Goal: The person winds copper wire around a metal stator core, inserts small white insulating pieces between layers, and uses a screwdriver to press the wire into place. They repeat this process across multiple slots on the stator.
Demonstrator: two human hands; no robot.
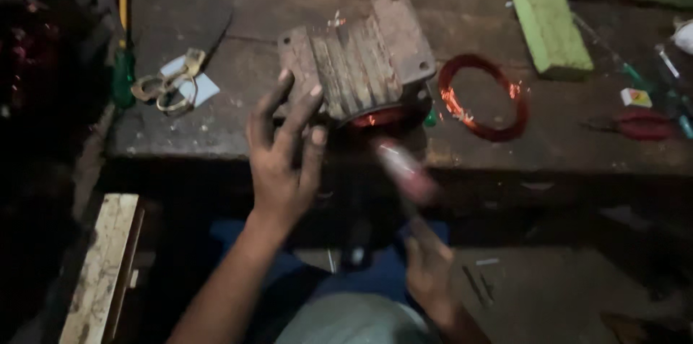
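Head view: a ribbed, rusty motor housing (pixel 361 62) is seen at the near edge of the dark workbench (pixel 577 149), tilted w/ its open end facing the person; copper windings glow red inside the bore. The left hand (pixel 285 149) is laid against the housing's left side, fingers spread wide, bracing it, not wrapped around anything. The right hand (pixel 429 272) is closed round the handle of a tool (pixel 404 167); the tool is motion-blurred, reddish-pink, so its kind can't be told. Its tip is held just below the housing's open end.

To be judged: the housing should be kept pinned firmly by the left palm so it isn't rocked off the bench edge, and the tool kept clear of the windings' thin wire, which is easily nicked. Left fingertips are close to the tool's path; care is needed there.

Around: a loose copper wire coil (pixel 485 98) lies just right of the housing, near enough to be snagged. Scissors (pixel 170 84) rest on a white scrap well to the left. Red-handled pliers (pixel 639 126) sit far right; a green wooden frame (pixel 552 19) is behind. Light is poor, detail is lost.
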